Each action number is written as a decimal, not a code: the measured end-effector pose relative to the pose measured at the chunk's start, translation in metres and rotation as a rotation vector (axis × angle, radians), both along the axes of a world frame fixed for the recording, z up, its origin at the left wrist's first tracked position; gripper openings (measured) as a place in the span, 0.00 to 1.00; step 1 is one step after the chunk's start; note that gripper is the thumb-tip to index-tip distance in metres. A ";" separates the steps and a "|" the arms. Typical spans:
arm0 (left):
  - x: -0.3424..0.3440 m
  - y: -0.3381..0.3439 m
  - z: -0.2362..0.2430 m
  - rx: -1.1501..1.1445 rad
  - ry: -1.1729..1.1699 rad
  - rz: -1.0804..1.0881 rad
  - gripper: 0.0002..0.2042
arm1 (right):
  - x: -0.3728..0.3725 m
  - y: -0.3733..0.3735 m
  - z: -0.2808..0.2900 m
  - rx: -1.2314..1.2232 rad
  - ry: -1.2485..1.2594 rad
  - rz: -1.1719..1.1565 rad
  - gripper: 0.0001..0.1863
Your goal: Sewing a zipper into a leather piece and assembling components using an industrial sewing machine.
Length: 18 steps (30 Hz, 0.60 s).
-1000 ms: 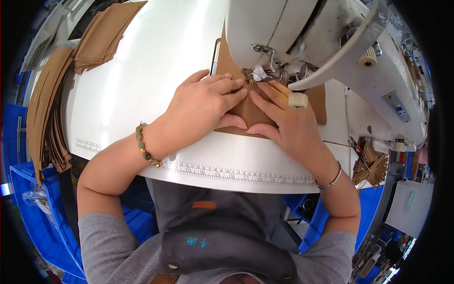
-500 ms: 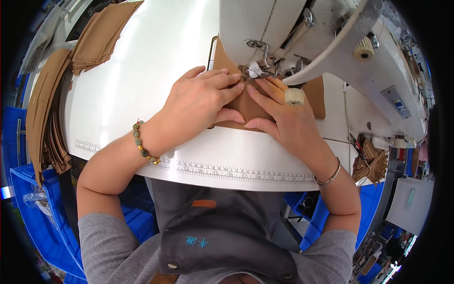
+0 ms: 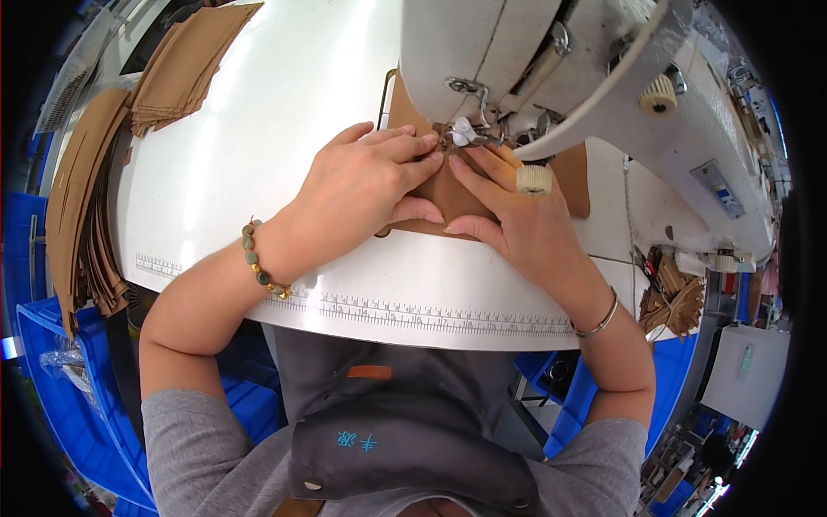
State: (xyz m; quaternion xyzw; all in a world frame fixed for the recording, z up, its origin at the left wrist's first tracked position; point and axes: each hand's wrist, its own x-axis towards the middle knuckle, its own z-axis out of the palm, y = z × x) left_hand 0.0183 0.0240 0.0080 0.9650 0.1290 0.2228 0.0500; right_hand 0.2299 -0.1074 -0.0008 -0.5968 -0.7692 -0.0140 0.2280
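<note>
A brown flat piece [image 3: 579, 185] lies on the white sewing table [image 3: 258, 155], partly under the presser foot [image 3: 457, 133] of a white sewing machine [image 3: 448, 43]. My left hand [image 3: 362, 189] rests on it left of the foot, fingertips close to the needle area, fingers lying flat and slightly apart. My right hand [image 3: 517, 228] lies on the piece to the right, fingers spread and reaching toward the foot, partly hidden behind a knob [image 3: 533, 177]. Both thumbs point toward each other near the piece's front edge. The stitching point is too small to make out.
Stacks of brown pieces [image 3: 185, 65] lie at the back left, with longer ones [image 3: 90, 189] along the left edge. A tied bundle of brown strips [image 3: 676, 297] sits at the right. Blue bins [image 3: 73, 383] stand below the table. A printed ruler runs along the front edge.
Compared with a second ago, the machine, brown piece and both hands appear slightly further left in the view. The hands' placement on the piece is almost the same.
</note>
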 end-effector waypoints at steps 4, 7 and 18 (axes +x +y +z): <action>0.000 0.000 -0.001 0.010 -0.011 0.001 0.28 | 0.001 0.000 -0.002 -0.008 0.005 -0.002 0.37; 0.000 0.000 -0.002 -0.003 -0.004 0.002 0.28 | 0.001 0.001 -0.002 0.014 -0.012 0.003 0.38; -0.001 -0.003 -0.005 0.055 -0.069 0.016 0.23 | 0.018 -0.001 0.013 -0.037 -0.209 -0.225 0.21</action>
